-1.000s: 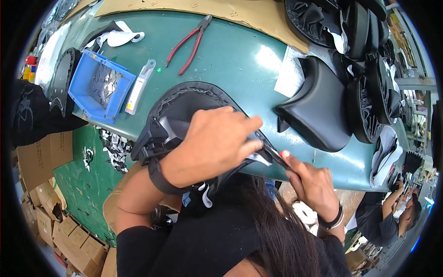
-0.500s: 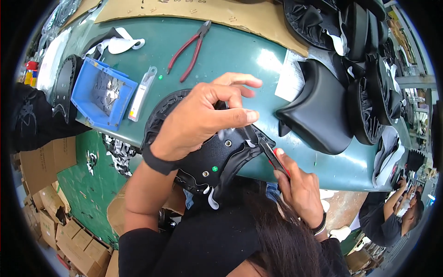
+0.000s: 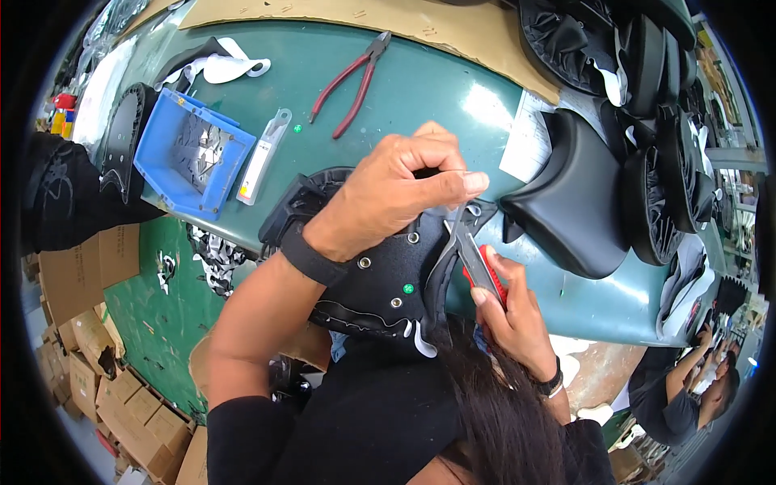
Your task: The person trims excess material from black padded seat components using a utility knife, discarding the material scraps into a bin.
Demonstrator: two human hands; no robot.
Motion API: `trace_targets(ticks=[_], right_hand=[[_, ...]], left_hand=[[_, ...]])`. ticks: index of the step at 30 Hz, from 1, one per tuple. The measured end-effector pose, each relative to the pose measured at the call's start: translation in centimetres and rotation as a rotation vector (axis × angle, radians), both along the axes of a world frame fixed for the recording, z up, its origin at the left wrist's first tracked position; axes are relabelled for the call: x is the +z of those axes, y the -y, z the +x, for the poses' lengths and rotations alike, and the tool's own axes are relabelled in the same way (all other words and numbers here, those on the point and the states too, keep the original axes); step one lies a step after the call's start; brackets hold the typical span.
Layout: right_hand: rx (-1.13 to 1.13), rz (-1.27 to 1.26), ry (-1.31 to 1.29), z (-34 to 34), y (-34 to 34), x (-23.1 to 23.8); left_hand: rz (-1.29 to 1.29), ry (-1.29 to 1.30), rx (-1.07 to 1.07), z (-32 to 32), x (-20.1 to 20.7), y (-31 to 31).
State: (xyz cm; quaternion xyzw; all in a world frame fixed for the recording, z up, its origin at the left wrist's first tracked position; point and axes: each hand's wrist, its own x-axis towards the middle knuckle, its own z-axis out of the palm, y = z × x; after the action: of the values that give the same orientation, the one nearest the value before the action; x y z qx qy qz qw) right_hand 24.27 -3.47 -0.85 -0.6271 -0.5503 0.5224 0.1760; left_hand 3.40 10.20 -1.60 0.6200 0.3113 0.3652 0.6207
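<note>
Lying underside up at the table's near edge is a black seat [image 3: 368, 287], with metal-ringed holes, a green dot sticker and gathered cover material round its rim. Over its far part my left hand [image 3: 396, 182] is closed, thumb and fingers pinching a thin strip of cover material [image 3: 458, 217] and pulling it up from the seat's right corner. My right hand [image 3: 517, 319] grips a red and grey utility knife [image 3: 487, 275]. Its blade end meets the strip just below my left thumb. A white scrap [image 3: 423, 341] hangs off the near edge.
Red-handled cutting pliers [image 3: 352, 85], a clear blade case [image 3: 264, 158] and a blue bin of blades [image 3: 194, 153] lie beyond and left. A finished black seat [image 3: 562, 198] and several stacked seats [image 3: 655, 194] stand right. Cardboard [image 3: 364, 24] covers the far edge. Another person [image 3: 695, 384] sits at far right.
My left hand's fingers have curled in closer, and the hand has moved slightly right. The seat has turned a little, and the knife stands steeper against the strip.
</note>
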Motion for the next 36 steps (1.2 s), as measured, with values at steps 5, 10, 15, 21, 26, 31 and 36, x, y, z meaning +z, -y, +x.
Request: trace_targets(ticks=[5,10,15,21,26,31,36], right_hand=[[0.324,0.131,-0.057,1.9,0.4,0.4],[0.565,0.204,0.177,3.7,-3.2,2.0],[0.685,0.336,0.390,2.8,-5.6,3.8],[0.510,0.302,0.371,2.8,0.6,3.0],[0.291,0.404,0.435,0.3,3.6,3.5],[0.441,0.366,0.717,1.5,0.4,3.7],[0.723,0.342,0.747,2.5,-5.6,5.5]], left_hand=[[-0.091,0.577,0.120,-1.0,-0.1,-0.5],[0.098,-0.086,0.032,-2.2,2.3,0.3],[0.867,-0.822,-0.164,-2.0,1.9,3.8],[0.224,-0.183,-0.130,-3.0,0.2,1.4],[0.314,-0.136,0.086,-3.6,-0.6,1.7],[0.649,-0.616,0.191,-4.8,-0.8,3.0],[0.521,-0.917,-0.045,-5.2,3.6,5.7]])
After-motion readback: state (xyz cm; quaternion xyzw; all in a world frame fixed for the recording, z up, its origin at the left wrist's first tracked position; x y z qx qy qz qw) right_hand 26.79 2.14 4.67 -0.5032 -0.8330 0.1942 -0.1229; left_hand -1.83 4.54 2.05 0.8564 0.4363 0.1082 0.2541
